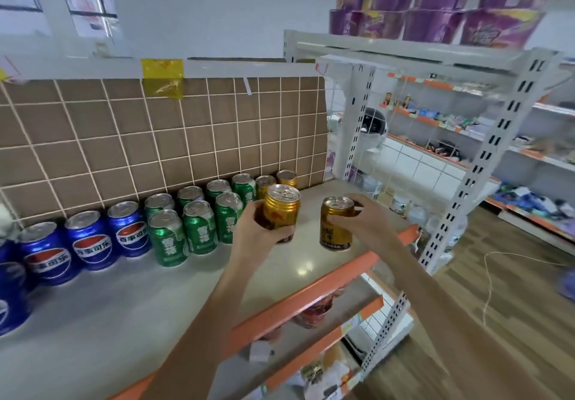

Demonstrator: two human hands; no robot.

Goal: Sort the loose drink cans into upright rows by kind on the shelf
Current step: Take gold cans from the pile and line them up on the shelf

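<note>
Two gold cans are in the hands at this moment: the left hand point(261, 228) wraps its fingers round the body of one gold can point(281, 210), held just above the shelf point(298, 262), while the right hand point(364, 219) grips a second gold can point(336, 224) near its top, and this one looks to be standing on the shelf surface. Behind them, two more gold cans point(275, 183) stand upright against the tiled back panel point(155, 138), with the green cans point(199, 213) in a double row to their left and the blue cans point(90, 238) further left. Such cans are rigid but thin-walled and smooth, so a firm wrap round the middle suits them better than a pinch at the rim; if full, they carry some weight and will tip if set down tilted.
</note>
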